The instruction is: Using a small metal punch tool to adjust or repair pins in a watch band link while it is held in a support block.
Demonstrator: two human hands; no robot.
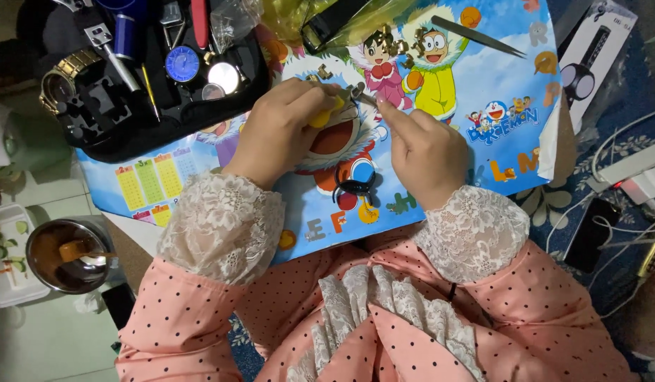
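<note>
Gripping yellow-handled tool (326, 113) (left hand (281, 131))

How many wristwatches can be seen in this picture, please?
1 clearly: a gold wristwatch lies at the left edge of the black tool case, upper left. Others may be hidden among the tools.

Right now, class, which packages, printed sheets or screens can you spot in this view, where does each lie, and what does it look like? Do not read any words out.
Glossy blue cartoon-printed mat: centre, under both hands; rectangular, blue with bright figures.
White rectangular box with a black tool picture: upper right, tilted.
Dark flat phone: right edge, among white cables; screen blank.
Clear crinkled plastic bag: top, on the black tool case.
</note>
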